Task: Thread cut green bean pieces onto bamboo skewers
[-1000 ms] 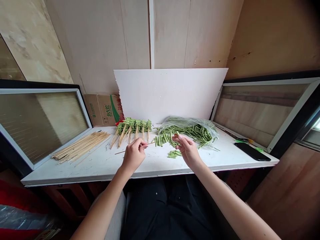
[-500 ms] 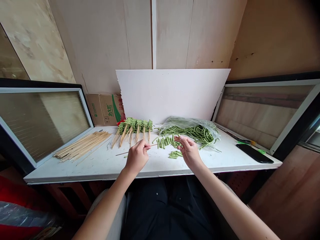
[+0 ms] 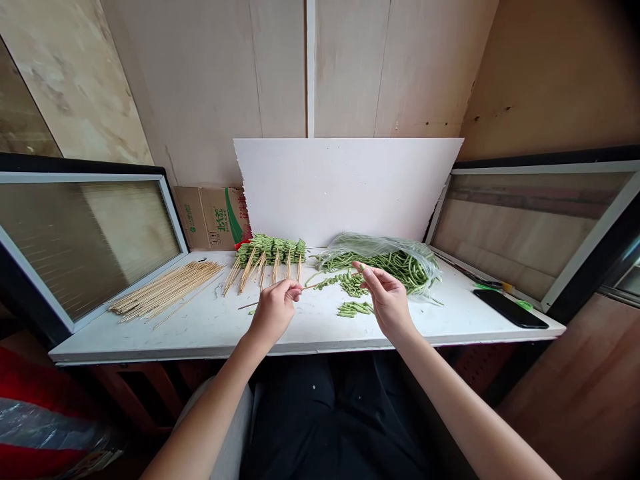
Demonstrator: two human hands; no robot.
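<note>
My left hand [image 3: 274, 308] is closed around a thin wooden skewer [image 3: 309, 287], whose bare end sticks out on the left. Several cut green bean pieces [image 3: 328, 283] are threaded along its other part. My right hand [image 3: 389, 301] pinches a green bean piece [image 3: 362, 267] between thumb and fingers near the skewer's tip; whether the tip is in that piece I cannot tell. Below the skewer lie cut bean pieces [image 3: 354, 309] in a small bunch, with more loose pieces [image 3: 353, 285] just behind.
Bare skewers [image 3: 163, 292] lie at the left. Filled bean skewers [image 3: 273, 249] are stacked at the back, by a cardboard box [image 3: 213, 217]. A clear plastic bag [image 3: 425, 257] holds long green beans [image 3: 395, 267]. At the right lies a black phone [image 3: 510, 308] on the white table [image 3: 190, 340].
The threaded bean pieces have turned from hanging upright to a flatter slant. My right hand has shifted slightly right and its pinched piece is a little higher. My left hand keeps its hold.
</note>
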